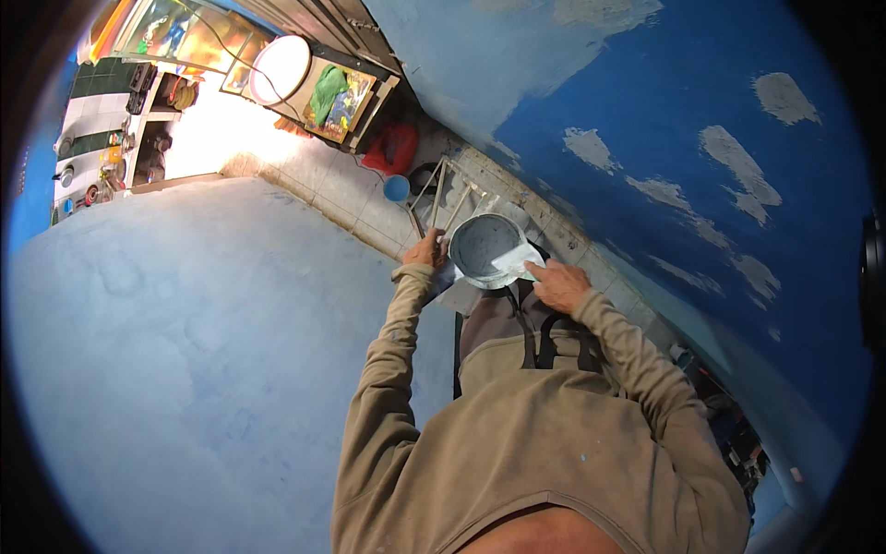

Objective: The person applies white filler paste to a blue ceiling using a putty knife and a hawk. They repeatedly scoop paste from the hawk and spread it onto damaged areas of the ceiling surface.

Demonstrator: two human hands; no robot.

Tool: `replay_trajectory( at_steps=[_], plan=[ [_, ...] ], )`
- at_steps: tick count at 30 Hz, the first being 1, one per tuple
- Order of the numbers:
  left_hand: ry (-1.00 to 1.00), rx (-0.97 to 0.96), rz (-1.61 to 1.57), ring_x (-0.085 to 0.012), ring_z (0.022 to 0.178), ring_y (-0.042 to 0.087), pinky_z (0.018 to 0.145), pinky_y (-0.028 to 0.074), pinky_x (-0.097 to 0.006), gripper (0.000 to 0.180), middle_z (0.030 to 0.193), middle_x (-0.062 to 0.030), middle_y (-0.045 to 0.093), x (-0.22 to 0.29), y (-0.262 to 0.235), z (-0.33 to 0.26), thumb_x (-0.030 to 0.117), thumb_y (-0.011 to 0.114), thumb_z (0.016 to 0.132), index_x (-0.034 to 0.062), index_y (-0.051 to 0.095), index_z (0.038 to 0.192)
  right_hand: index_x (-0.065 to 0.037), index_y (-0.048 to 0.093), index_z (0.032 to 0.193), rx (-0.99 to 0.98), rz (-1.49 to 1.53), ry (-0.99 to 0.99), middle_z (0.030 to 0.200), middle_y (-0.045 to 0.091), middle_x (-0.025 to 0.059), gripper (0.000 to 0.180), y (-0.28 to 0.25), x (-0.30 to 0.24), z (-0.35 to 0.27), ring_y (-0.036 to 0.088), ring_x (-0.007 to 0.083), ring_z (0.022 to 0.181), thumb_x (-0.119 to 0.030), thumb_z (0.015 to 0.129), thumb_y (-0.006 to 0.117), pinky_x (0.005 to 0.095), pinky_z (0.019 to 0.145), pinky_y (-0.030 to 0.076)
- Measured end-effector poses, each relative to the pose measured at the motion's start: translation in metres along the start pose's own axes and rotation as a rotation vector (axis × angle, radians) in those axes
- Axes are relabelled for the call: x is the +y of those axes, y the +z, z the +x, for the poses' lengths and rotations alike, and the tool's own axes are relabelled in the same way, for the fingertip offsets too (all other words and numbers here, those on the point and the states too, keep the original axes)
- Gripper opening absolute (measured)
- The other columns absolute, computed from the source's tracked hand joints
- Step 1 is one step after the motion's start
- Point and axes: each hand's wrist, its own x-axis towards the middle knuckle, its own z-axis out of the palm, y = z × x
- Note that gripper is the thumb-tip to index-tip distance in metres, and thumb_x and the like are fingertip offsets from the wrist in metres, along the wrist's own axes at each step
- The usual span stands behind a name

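A round bucket (475,242), coated inside with grey-white paste, is in front of my body. My right hand (560,284) grips a pale, flat putty scraper (517,262) whose wide blade lies across the bucket's right rim, the index finger stretched along it. My left hand (426,249) is closed beside the left rim. What its fingers hold is hidden, though a dark, flat edge shows below them. What the bucket rests on cannot be made out.
Blue wall (664,138) with pale filler patches rises close on my right. A pale blue wall surface (203,351) spans the left. Beyond the bucket are a thin-legged frame (438,198), a small blue tub (396,188), a red item (392,148) and a cluttered table (309,102).
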Motion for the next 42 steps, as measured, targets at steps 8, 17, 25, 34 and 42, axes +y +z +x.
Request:
replay_trajectory(
  at_steps=[8, 17, 25, 34, 42],
  plan=[
    [-0.102, -0.156, 0.196, -0.0389, 0.093, 0.062, 0.077, 0.048, -0.048, 0.036, 0.101, -0.0196, 0.064, -0.028, 0.046, 0.022, 0.032, 0.043, 0.093, 0.0245, 0.049, 0.128, -0.01, 0.053, 0.112, -0.104, -0.417, -0.253, 0.102, 0.055, 0.0139, 0.027, 0.079, 0.0, 0.097, 0.064, 0.0325, 0.08, -0.014, 0.085, 0.053, 0.0467, 0.06, 0.05],
    [-0.199, -0.057, 0.157, -0.0407, 0.088, 0.063, 0.075, 0.049, -0.049, 0.027, 0.093, -0.021, 0.065, -0.018, 0.052, 0.025, 0.027, 0.042, 0.09, 0.0127, 0.062, 0.101, -0.005, 0.044, 0.132, -0.402, -0.46, -0.031, 0.111, 0.051, 0.0211, 0.048, 0.11, 0.037, 0.094, 0.064, 0.0379, 0.085, -0.015, 0.085, 0.05, 0.0454, 0.07, 0.053],
    [-0.176, -0.065, 0.128, -0.0401, 0.089, 0.063, 0.075, 0.049, -0.049, 0.027, 0.093, -0.0209, 0.065, -0.012, 0.046, 0.024, 0.025, 0.042, 0.09, 0.012, 0.062, 0.101, 0.001, 0.039, 0.133, -0.283, -0.374, -0.1, 0.12, 0.047, 0.0235, 0.052, 0.085, 0.009, 0.121, 0.064, 0.0401, 0.089, -0.011, 0.084, 0.054, 0.0484, 0.074, 0.052],
    [-0.249, -0.017, 0.107, -0.0412, 0.09, 0.061, 0.076, 0.048, -0.048, 0.028, 0.094, -0.0222, 0.064, -0.022, 0.07, 0.026, 0.026, 0.039, 0.091, 0.0104, 0.061, 0.099, -0.003, 0.04, 0.133, -0.549, -0.475, -0.051, 0.113, 0.051, 0.025, 0.055, 0.065, 0.012, 0.102, 0.061, 0.0413, 0.097, -0.016, 0.083, 0.059, 0.0473, 0.076, 0.051],
    [-0.273, -0.043, -0.373, -0.0402, 0.085, 0.059, 0.076, 0.046, -0.046, 0.028, 0.094, -0.0251, 0.061, -0.075, 0.089, 0.016, 0.02, 0.057, 0.088, 0.0074, 0.053, 0.113, -0.003, 0.043, 0.134, -0.457, 0.734, 0.197, 0.109, 0.062, 0.0194, 0.046, 0.028, 0.064, 0.057, 0.065, 0.0259, 0.083, -0.019, 0.091, 0.044, 0.037, 0.064, 0.053]
  ],
)
